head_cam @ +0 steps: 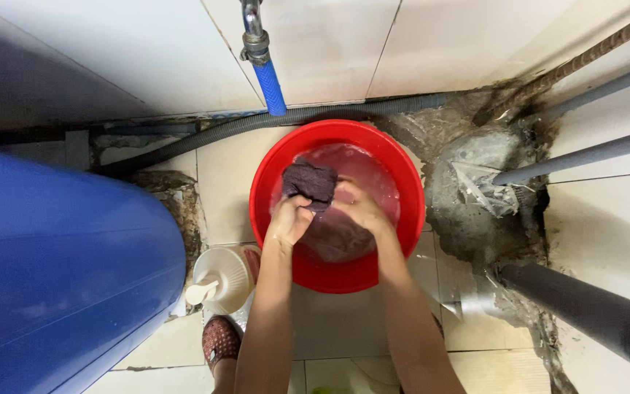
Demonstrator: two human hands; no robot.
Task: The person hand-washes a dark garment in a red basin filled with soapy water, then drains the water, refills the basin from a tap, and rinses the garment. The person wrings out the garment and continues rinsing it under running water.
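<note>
A red plastic basin (402,175) stands on the tiled floor, holding pinkish water. A wet dark purple cloth (310,182) is lifted partly out of the water, the rest of it sunk under the surface. My left hand (291,219) is clenched on the cloth's near side. My right hand (359,208) grips the same cloth from the right, the two hands pressed close together over the middle of the basin.
A big blue barrel (60,270) fills the left. A white pump bottle (219,280) stands by the basin, my foot in a patterned slipper (221,341) below it. A tap with blue hose (269,84), a grey corrugated hose (205,135) and pipes (585,155) line the wall.
</note>
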